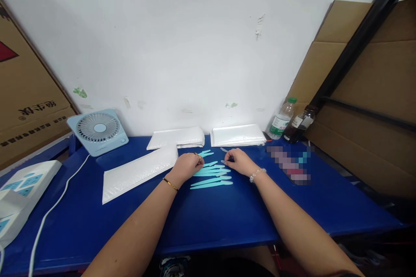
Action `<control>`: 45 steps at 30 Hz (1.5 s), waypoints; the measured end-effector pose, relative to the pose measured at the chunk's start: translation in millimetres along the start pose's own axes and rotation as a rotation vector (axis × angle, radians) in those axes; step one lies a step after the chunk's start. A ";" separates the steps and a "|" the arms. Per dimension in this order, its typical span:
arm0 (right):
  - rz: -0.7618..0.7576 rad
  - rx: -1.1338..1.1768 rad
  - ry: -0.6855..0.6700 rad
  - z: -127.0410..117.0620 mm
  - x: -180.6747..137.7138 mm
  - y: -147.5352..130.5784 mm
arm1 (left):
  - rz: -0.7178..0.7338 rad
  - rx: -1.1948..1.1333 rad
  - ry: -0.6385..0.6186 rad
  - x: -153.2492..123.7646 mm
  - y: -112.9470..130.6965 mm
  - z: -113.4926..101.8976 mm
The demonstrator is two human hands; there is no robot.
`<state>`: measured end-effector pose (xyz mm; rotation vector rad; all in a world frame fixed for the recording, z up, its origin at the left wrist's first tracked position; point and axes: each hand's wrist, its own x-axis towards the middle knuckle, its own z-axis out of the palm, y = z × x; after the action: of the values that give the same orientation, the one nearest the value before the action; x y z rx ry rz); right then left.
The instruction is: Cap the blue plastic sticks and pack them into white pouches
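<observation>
Several slim teal sticks, shaped like eyebrow razors (211, 181), lie roughly side by side on the blue tabletop. Over their left ends is my left hand (186, 166), its fingers pinched together; a teal handle runs out from its fingertips, though the grip itself is partly hidden. My right hand (239, 162) is just right of the razors, thumb and finger closed on a small clear strip (223, 162), perhaps a blade cover. Another clear strip (224, 149) shows just above those fingers. More teal razors (205, 153) lie beyond my left hand.
White padded envelopes (136, 175) lie left of my hands, with more stacks (238, 134) along the wall. A light blue fan (99, 130) and a power strip (29, 199) with a white cable are at left. Two bottles (281, 121) and a blurred-out item (289, 164) sit right.
</observation>
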<state>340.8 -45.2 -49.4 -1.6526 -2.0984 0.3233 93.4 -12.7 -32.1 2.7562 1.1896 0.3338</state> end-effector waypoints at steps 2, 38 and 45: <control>-0.022 0.034 -0.006 -1.0 -1.3 -2.6 | 0.043 0.055 0.005 0.1 1.8 -0.3; -0.112 0.272 0.046 17.5 0.3 -13.7 | -0.051 -0.433 -0.014 2.1 -16.1 8.8; -0.132 0.265 0.036 17.1 2.5 -15.2 | -0.047 -0.466 -0.016 2.2 -16.5 9.4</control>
<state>319.1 -45.2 -57.1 -1.3511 -2.0271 0.5012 85.6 0.0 -44.1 2.3220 1.0158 0.5094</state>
